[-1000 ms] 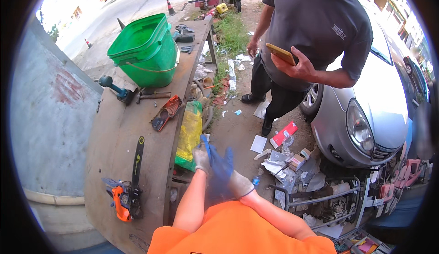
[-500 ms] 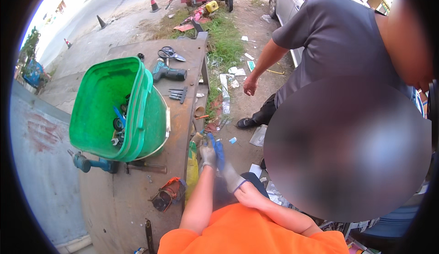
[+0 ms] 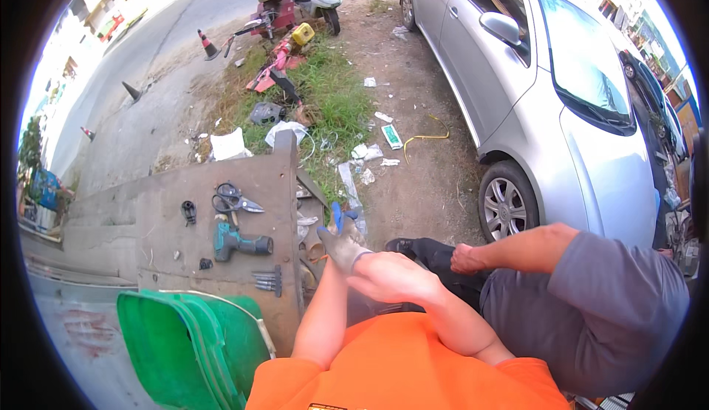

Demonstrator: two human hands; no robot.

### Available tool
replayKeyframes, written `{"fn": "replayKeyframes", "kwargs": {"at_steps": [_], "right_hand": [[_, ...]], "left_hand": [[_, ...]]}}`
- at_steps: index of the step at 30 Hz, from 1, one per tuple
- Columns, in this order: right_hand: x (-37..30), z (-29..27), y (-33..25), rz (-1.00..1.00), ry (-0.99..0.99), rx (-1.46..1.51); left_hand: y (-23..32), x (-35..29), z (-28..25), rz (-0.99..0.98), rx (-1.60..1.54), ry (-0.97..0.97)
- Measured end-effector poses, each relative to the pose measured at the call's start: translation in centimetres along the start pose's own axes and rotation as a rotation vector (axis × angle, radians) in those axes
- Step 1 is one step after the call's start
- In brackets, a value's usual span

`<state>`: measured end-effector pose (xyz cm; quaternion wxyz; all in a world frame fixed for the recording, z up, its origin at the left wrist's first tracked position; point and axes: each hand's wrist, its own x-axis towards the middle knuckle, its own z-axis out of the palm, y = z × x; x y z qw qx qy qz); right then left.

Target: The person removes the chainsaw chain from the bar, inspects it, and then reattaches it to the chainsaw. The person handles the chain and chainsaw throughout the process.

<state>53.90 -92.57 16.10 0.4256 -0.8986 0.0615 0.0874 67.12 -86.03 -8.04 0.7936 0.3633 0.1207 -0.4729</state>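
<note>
My two hands are together beside the right edge of the metal table. A grey work glove (image 3: 342, 249) with blue fingers shows at their far end. My left hand (image 3: 329, 261) is mostly hidden behind the glove and my right hand; its forearm comes up from below. Across the left wrist lies my right hand (image 3: 396, 276), its back bare. The glove's cuff meets the front of that hand. Overlap and blur hide how the fingers of either hand are bent.
On the metal table (image 3: 170, 203) lie a cordless drill (image 3: 240, 245), scissors (image 3: 235, 199) and several dark bits (image 3: 269, 281). A green bucket (image 3: 177, 351) stands lower left. At right a co-worker's arm (image 3: 524, 255) reaches in close. Beyond is a silver car (image 3: 480, 78).
The view has tilted up, bringing in more of the car and ground. My right hand now crosses over the left wrist. Bucket and co-worker appear lower.
</note>
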Motion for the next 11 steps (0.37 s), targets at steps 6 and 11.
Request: {"fn": "replayKeyframes", "kwargs": {"at_steps": [6, 11], "right_hand": [[4.4, -18.8, 2.1, -0.197, 0.435, 0.259], [10.9, -35.3, 1.8, -0.917, 1.007, 0.181]], "left_hand": [[9.4, 4.4, 12.5, 0.105, -0.231, 0.146], [15.4, 15.3, 8.9, 0.289, -0.093, -0.154]]}}
